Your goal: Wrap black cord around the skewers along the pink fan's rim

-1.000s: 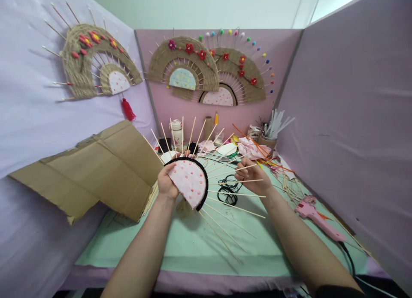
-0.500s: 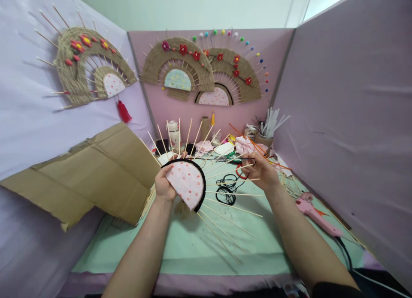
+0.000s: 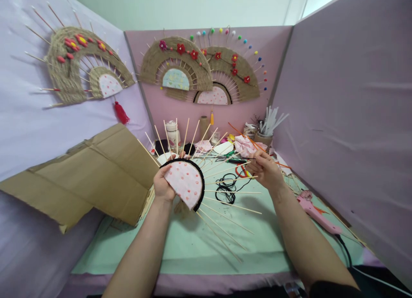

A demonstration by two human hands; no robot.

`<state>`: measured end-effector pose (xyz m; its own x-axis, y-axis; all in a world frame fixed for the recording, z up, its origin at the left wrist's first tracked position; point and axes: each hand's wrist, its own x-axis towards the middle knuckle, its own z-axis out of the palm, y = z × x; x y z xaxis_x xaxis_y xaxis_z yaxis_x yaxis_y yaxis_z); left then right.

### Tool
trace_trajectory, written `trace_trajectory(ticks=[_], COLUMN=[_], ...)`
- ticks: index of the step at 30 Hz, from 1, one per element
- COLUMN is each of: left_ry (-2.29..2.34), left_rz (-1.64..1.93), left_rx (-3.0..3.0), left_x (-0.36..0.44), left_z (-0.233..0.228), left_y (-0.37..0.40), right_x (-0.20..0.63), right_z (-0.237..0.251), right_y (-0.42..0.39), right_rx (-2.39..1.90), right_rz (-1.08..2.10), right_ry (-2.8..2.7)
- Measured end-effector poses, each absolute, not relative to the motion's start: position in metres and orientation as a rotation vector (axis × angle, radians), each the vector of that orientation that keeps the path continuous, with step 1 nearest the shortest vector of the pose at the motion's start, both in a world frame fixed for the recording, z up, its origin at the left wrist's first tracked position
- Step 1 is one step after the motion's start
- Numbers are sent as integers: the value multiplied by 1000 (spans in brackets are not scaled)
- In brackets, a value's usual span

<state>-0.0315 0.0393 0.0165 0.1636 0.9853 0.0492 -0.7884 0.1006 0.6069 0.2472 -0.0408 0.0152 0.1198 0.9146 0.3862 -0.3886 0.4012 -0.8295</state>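
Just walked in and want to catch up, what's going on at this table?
A person is working on a half-made fan: a pink dotted half-circle with a black rim and thin wooden sticks fanning out. The left hand grips it at its base, above the green table. The right hand pinches the outer sticks. A pink glue gun lies to the right, and finished fans hang on the wall.

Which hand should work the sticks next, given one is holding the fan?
Probably the right hand: it sits among the stick tips. The left hand grips the pink fan by its edge and cannot let go without dropping it.
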Motion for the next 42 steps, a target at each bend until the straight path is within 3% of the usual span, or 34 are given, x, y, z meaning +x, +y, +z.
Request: trace_trajectory(ticks=[13, 22, 33, 42], left_ry=[436, 370, 361, 266], left_rz=[1407, 1440, 1445, 1325], left_rx=[571, 585, 545, 473], left_x=[-32, -33, -35, -23], left_z=[15, 16, 11, 12], left_y=[40, 41, 47, 35], right_x=[246, 250, 206, 154], right_z=[16, 1, -8, -20], right_y=[-41, -34, -40, -52], right_rx=[-629, -751, -1151, -1033], right_rz=[1078, 1319, 1540, 1472], right_ry=[-1047, -1081, -1763, -2168])
